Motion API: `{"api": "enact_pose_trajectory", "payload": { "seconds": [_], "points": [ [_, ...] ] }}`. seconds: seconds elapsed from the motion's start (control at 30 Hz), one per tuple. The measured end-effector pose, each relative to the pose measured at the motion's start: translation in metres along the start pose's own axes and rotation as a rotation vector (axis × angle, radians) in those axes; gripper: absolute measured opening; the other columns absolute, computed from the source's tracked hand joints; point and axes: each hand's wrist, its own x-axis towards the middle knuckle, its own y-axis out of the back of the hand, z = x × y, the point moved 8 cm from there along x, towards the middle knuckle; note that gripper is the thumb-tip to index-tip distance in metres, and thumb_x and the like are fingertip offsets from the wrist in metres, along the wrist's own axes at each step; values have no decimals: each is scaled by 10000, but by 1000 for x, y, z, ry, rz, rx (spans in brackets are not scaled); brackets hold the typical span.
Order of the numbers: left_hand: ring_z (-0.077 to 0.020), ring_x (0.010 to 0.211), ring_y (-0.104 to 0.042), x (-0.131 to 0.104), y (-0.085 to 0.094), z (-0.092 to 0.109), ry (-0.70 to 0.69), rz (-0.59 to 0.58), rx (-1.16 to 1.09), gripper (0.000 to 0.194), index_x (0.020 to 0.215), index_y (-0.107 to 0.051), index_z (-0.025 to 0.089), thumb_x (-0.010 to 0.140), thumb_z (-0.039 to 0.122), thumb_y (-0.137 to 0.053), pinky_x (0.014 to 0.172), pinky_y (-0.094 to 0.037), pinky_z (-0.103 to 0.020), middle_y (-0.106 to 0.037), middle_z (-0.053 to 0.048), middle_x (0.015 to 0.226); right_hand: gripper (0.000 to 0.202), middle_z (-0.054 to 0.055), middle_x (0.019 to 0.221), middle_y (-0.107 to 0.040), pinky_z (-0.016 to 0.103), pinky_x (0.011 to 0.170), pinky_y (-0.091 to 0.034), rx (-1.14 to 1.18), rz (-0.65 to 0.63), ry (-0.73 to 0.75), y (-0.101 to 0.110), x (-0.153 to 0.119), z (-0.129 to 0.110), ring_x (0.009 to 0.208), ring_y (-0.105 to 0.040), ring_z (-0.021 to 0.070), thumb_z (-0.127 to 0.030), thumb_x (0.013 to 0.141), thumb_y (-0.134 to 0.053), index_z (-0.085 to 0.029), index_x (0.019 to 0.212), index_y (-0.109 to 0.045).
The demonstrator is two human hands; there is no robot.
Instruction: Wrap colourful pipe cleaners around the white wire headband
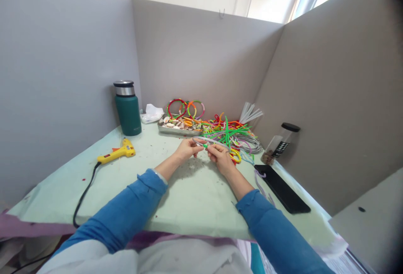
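Over the middle of the table, my left hand (188, 148) and my right hand (219, 155) meet in a pinch around a thin grey hoop (214, 140). Between the fingertips, a small piece of green pipe cleaner (205, 146) sits on the hoop. The left fingers grip the hoop on one side of the green piece; the right fingers pinch close to its other side. Just behind my hands lies a tangled heap of coloured pipe cleaners (228, 129). Finished-looking wrapped hoops (177, 109) lean on a metal tray (179, 131) of small loose pieces.
At left lie a yellow glue gun (117, 152) with a black cord and a green bottle (128, 112). White glue sticks (249, 113) stand at the back. On the right are a clear bottle (281, 143) and a black phone (282, 188). Grey partitions (201, 55) enclose the table.
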Motion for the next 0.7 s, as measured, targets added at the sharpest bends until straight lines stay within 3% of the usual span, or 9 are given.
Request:
{"api": "enact_pose_trajectory", "payload": {
  "seconds": [0.3,0.57,0.7],
  "points": [
    [-64,380,-402,-1,-1,1,-3,-2,65,321,789,-660,61,615,329,-692,397,-378,-208,-463,40,416,296,-23,527,-503,231,421,-219,-31,0,28,0,-1,0,425,-329,72,-444,676,-628,-162,615,-563],
    [-62,395,-412,-1,-2,-1,-27,-4,108,401,936,-663,70,650,352,-657,406,-372,-201,-499,36,466,262,-31,467,-464,234,410,-198,-89,-19,47,-5,-5,-12,404,-318,75,-408,674,-621,-168,596,-550],
    [-65,390,-401,-4,-2,3,-6,10,96,387,930,-666,71,642,330,-653,408,-381,-207,-456,55,425,261,-23,506,-497,230,404,-193,-77,-21,46,-3,-2,-6,406,-316,71,-417,682,-615,-166,631,-563]
  ]
}}
